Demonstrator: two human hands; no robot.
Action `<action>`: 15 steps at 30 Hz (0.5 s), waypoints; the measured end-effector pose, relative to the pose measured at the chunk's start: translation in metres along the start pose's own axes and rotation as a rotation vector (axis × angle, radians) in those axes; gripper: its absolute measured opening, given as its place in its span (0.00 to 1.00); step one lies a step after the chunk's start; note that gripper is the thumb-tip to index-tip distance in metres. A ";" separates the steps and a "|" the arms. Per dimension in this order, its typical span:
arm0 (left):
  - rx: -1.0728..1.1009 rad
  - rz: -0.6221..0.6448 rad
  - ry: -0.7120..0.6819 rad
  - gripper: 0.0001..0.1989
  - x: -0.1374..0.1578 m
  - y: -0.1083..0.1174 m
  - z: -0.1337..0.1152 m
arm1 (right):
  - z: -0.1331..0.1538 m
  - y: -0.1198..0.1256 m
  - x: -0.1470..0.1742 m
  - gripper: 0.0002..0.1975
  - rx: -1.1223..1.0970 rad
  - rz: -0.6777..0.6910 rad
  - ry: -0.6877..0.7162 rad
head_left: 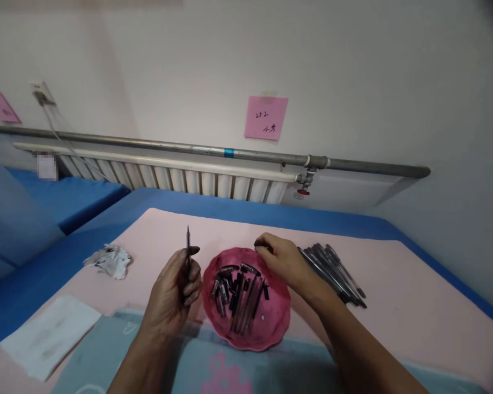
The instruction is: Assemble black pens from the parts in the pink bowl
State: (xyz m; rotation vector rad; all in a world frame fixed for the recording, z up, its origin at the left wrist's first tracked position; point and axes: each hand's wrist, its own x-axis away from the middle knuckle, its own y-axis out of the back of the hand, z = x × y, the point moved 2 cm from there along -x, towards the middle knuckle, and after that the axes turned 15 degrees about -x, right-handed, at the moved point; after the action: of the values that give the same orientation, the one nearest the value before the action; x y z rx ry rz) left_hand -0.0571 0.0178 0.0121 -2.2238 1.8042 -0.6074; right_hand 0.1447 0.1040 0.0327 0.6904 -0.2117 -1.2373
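My left hand [175, 284] is closed around a pen [188, 243] that stands upright, tip up. Dark stains mark its thumb and fingers. Left of centre in the pink scalloped plate [277, 323] lie several short dark pen caps [224, 290], with several long pen tubes [245, 309] beside them. Above the plate's upper right rim is my right hand [281, 257], its fingers curled together and blackened at the tips; whether they hold anything I cannot make out. Right of that hand, a bundle of pens [332, 273] lies on the pink cloth [411, 306].
Crumpled, stained tissue [109, 261] lies at the left, above a folded white cloth or paper [49, 334]. A blue-green cloth [181, 361] covers the near edge. Behind the table run a radiator [209, 183] and a metal pipe [164, 145] with a red-handled valve [304, 191].
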 end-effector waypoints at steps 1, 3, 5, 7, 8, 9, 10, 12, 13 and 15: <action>-0.007 0.004 0.007 0.11 -0.001 0.000 0.001 | 0.000 0.000 0.000 0.09 0.119 0.049 -0.001; -0.025 0.012 0.020 0.11 -0.002 0.002 0.003 | 0.000 -0.003 0.001 0.10 0.326 0.140 -0.004; -0.048 0.012 0.026 0.12 -0.003 0.003 0.005 | 0.002 -0.009 0.004 0.10 0.444 0.216 0.004; -0.072 0.006 0.028 0.13 -0.004 0.003 0.007 | 0.006 -0.015 0.008 0.09 0.476 0.274 0.037; -0.080 0.003 0.029 0.14 -0.004 0.004 0.008 | 0.007 -0.017 0.009 0.09 0.471 0.290 0.056; -0.086 0.000 0.031 0.14 -0.004 0.004 0.008 | 0.008 -0.020 0.010 0.09 0.458 0.300 0.075; -0.089 -0.003 0.032 0.14 -0.004 0.003 0.008 | 0.008 -0.021 0.011 0.09 0.443 0.306 0.091; -0.092 -0.004 0.033 0.15 -0.004 0.003 0.008 | 0.008 -0.024 0.012 0.09 0.418 0.321 0.112; -0.091 -0.003 0.031 0.15 -0.004 0.002 0.008 | 0.007 -0.026 0.012 0.09 0.408 0.333 0.117; -0.088 -0.001 0.026 0.14 -0.003 0.002 0.008 | 0.005 -0.027 0.011 0.08 0.392 0.355 0.133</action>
State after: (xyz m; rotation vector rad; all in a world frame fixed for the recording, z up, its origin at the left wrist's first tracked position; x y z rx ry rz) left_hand -0.0561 0.0200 0.0039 -2.2833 1.8772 -0.5707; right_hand 0.1242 0.0878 0.0181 1.0213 -0.4538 -0.8116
